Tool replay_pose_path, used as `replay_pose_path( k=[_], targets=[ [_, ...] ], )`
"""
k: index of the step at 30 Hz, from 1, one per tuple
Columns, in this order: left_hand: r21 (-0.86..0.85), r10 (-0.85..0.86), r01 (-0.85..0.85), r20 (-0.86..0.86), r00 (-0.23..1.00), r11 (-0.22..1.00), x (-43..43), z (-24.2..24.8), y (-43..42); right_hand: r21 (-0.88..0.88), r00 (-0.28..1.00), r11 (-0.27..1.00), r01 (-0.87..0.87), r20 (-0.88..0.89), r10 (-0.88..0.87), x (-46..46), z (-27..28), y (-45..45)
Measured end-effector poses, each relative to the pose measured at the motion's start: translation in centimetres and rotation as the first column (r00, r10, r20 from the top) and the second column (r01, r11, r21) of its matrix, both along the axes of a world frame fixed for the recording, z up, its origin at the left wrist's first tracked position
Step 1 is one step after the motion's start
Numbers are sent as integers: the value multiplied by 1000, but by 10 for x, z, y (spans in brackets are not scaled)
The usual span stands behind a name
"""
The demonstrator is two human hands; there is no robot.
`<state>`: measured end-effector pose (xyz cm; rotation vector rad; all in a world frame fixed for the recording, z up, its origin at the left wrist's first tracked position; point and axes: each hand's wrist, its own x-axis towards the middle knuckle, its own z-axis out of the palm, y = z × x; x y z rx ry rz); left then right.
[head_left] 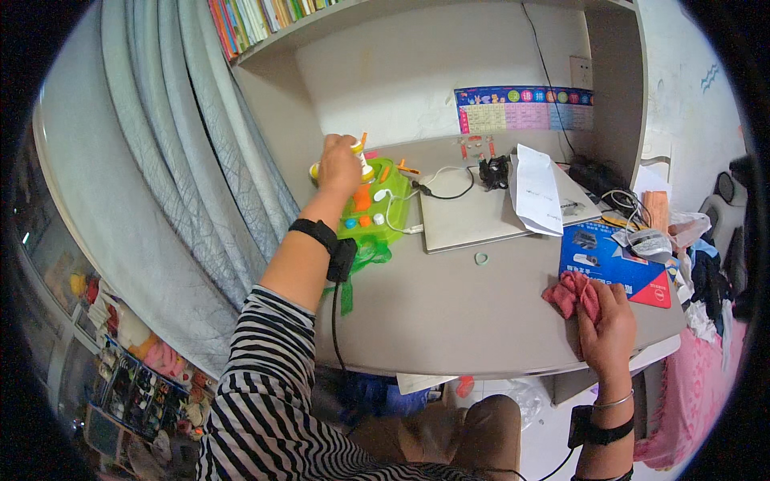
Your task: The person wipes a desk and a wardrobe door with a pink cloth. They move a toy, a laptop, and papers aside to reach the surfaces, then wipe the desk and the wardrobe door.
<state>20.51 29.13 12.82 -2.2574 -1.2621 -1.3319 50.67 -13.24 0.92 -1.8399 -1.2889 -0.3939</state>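
My left hand point(340, 166) grips a white and yellow plastic toy part point(363, 161) at the left back of the desk, over a green plastic toy point(394, 198) with orange, blue and white knobs. My fingertips are partly hidden. Near the desk's right front, my right hand point(607, 327) holds a crumpled red cloth point(571, 294), which lies against the edge of a blue printed mouse pad point(601, 255). Between the hands sit a silver laptop point(463, 216), shut, and a small pale green ring point(481, 258).
A folded white paper point(537, 192) and black cable bundle point(494, 173) rest on the laptop. A computer mouse point(649, 245) lies among cables at right. Green plastic film point(370, 252) touches the toy's front. A grey curtain point(198, 150) hangs at left; a book shelf point(289, 30) is above.
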Motion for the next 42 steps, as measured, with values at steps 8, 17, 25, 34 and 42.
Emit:
replay_pose_path(
  k=[8,17,25,34,42],
  targets=[
    [-299,221,-226,-52,974,927,-14,22,63,-10,1000,1000,-1,-2,1,-1,2,2],
    [-346,32,80,307,951,935,-2,12,81,-12,999,1000,10,31,-10,-1,2,4],
    [-87,-314,631,810,495,771,11,47,-37,-55,1000,998,-19,3,19,1,3,0],
    [19,-216,813,967,132,581,-76,-34,-195,-172,998,983,-60,18,64,6,4,11],
    [-49,-65,801,992,109,597,-127,-122,-249,-405,961,889,-213,81,266,-15,35,35]
  ],
)
